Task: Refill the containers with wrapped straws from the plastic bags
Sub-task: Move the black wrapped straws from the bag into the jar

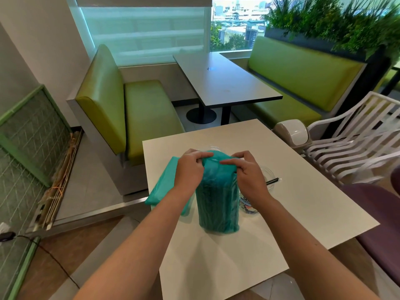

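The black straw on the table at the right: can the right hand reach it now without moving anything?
Probably yes. The black straw lies just right of the right hand, with nothing between, but that hand is busy pinching the green bag and must let go first.

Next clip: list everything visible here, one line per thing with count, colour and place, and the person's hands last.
upright bag: 1, teal, packed, mid white table
flat bag: 1, teal, lying left of the upright bag
clear container: 1, transparent, right of the bag, partly hidden
black straw: 1, by the clear container
white table: 1, foreground
dark table: 1, grey, between the benches
benches: 2, green, flanking the dark table
slatted chair: 1, white, right
plants: green, top right
left hand: pinches the upright bag's top
right hand: pinches the upright bag's top
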The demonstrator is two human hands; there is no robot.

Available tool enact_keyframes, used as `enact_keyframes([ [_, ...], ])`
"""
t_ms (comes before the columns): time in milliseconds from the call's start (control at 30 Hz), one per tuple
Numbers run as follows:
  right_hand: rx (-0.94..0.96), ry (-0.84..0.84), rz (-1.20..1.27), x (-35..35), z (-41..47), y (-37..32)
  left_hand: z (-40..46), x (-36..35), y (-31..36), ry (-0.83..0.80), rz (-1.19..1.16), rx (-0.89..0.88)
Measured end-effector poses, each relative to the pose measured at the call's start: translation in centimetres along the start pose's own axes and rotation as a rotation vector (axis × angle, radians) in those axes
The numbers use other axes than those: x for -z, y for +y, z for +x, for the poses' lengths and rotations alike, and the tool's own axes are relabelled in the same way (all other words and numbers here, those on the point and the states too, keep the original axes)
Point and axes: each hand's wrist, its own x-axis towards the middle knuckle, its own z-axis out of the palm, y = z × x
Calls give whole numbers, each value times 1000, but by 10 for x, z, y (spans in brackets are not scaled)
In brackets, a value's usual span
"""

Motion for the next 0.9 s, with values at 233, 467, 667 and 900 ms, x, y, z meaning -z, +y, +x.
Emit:
enact_keyframes([
  [233,-18,-50,-177,2,13,3,-2,4,15,-93,94,-40],
  [467,-14,-68,-114,8,11,0,-1,16,23,-225,-45,93],
  [667,-40,-155,-406,6,11,-13,-5,13,34,-278,-156,166],
  [900,-178,-145,-327,9,15,-5,-7,19,33,-229,-162,204],
])
